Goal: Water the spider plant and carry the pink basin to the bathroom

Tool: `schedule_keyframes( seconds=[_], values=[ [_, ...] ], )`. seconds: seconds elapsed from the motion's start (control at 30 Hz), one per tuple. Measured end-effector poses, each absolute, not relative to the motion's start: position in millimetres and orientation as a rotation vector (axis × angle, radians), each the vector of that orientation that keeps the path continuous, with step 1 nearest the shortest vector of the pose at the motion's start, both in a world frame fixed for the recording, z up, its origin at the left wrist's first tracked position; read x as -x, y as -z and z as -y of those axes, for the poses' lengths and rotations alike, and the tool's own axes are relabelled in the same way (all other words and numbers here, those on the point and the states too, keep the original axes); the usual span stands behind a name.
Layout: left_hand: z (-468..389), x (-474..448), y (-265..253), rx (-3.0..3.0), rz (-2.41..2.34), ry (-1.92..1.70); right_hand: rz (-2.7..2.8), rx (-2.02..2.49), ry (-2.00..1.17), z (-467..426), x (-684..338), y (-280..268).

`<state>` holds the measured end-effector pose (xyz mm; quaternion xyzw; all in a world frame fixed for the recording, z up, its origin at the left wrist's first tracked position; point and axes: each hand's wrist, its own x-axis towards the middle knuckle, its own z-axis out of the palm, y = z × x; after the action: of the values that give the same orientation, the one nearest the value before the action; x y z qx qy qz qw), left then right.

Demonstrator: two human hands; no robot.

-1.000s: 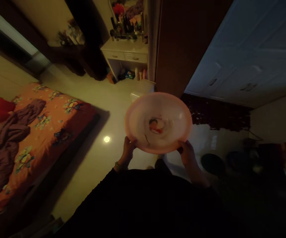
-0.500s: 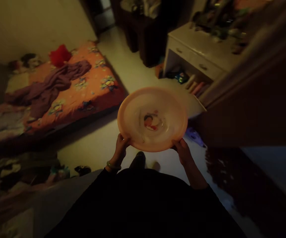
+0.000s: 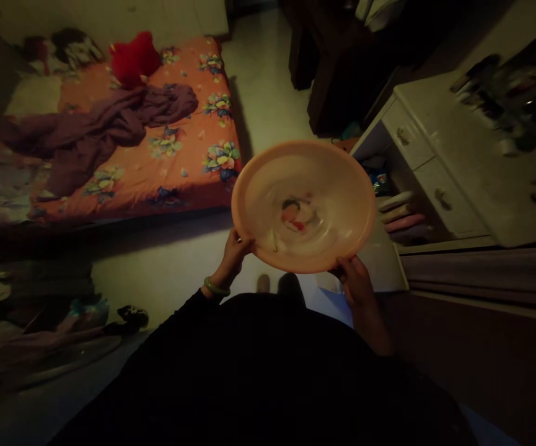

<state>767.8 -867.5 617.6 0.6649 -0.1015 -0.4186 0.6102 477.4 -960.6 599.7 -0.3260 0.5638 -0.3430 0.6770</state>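
We carry a basin in front of the body, above the floor, between the bed and the dresser. Left hand grips the near-left rim, fingers curled shut on the edge, a bangle at the wrist. Right hand grips the near-right rim likewise, fingers closed under the lip.

Handling, as we judge it: thin plastic, light and somewhat flexible, so the rolled rim is the right hold, at two spread points as here. Smooth walls would likely be slippery if wet. Not fragile.

Appearance: round, shallow, pale pink-orange, translucent sheen, a small printed figure at the bottom centre. Whether it holds water we cannot tell in this dim light.

A purple blanket and a red cushion lie on the bed.
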Motion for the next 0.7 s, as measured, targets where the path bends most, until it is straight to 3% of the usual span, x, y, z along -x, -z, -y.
schedule_keyframes(
  seconds=[0.33,0.7],
  values=[
    [1112.3,-809.1,-596.6,-1.566,0.145,0.955,-1.276,0.711,0.735,1209.2,-522.4,-576.8],
    [1261.8,-912.7,-595.5,-1.564,-0.219,0.596,-1.039,0.989,0.365,1485.9,-707.1,-570.2]
  ],
)
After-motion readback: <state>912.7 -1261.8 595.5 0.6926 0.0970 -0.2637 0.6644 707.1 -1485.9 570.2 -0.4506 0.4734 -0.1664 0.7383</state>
